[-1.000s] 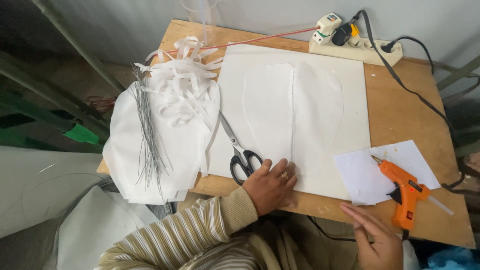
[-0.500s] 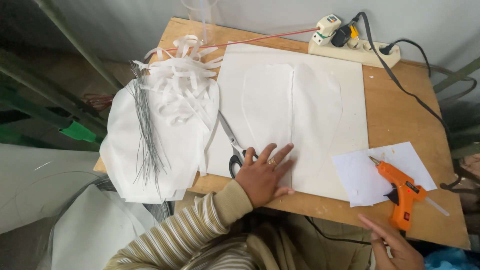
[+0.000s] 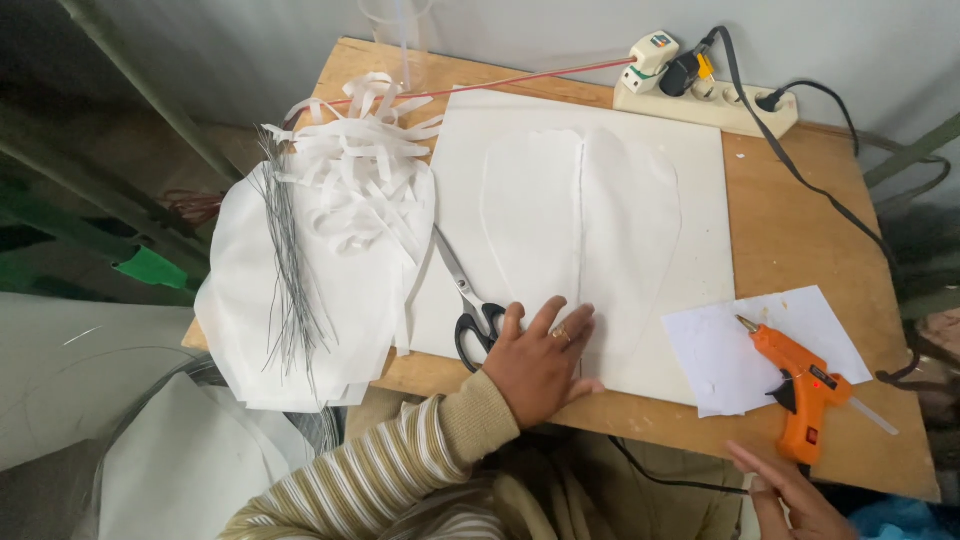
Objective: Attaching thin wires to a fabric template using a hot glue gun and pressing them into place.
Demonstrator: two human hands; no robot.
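Note:
My left hand [image 3: 540,360] lies flat with fingers spread on the near edge of a large white sheet [image 3: 700,180], touching the lower end of two white petal-shaped cutouts [image 3: 580,230] lying side by side on it. Black-handled scissors [image 3: 468,305] rest just left of that hand. My right hand [image 3: 790,492] hovers open at the table's front edge, just below an orange glue gun [image 3: 800,385] that lies on a small white paper [image 3: 720,360]. Neither hand holds anything.
A pile of white paper strips [image 3: 360,170], thin grey wires [image 3: 290,270] and white sheets [image 3: 250,320] covers the wooden table's [image 3: 800,230] left side. A power strip [image 3: 700,95] with plugs and black cables sits at the back right. A red wire [image 3: 520,82] runs along the back.
My left hand opened from curled to flat and spread on the white sheet. My right hand dropped toward the front edge, then came back up below the glue gun.

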